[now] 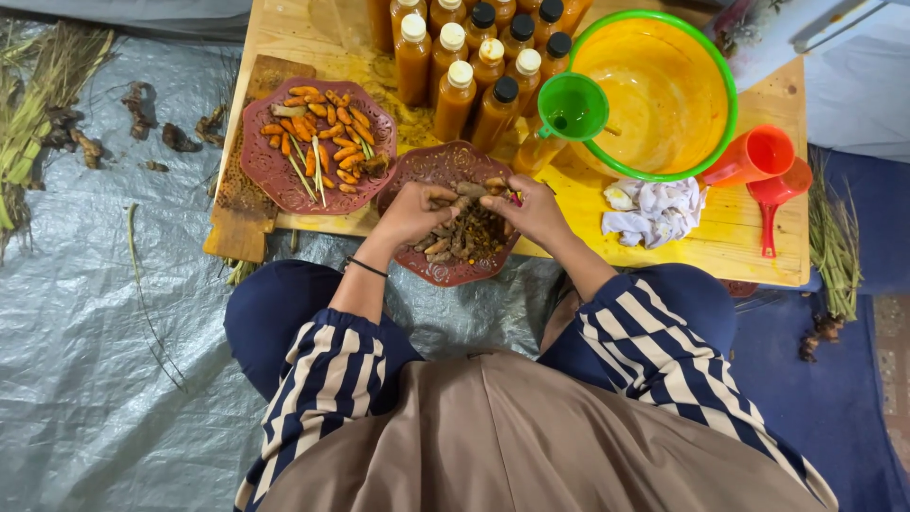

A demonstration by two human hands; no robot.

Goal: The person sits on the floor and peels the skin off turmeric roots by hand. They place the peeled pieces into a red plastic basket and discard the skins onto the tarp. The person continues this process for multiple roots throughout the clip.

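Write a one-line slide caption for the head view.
Left hand and right hand work a root together over a maroon plate of unpeeled roots, beside a plate of peeled orange roots and capped bottles.

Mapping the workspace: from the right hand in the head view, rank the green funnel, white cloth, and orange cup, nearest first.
From the right hand:
1. Green funnel, just above it, in a bottle.
2. White cloth, to its right on the board.
3. Orange cup, farthest, at the right edge.

A low wooden surface (758, 237), stained yellow in places, stands on the floor over a crinkled grey plastic tarp (85, 332) that spreads to the left. Bundles of green stalks (38, 95) and scattered dark roots (175, 137) lie on the tarp. To the right lies blue floor covering (834, 398). The light is even and soft.
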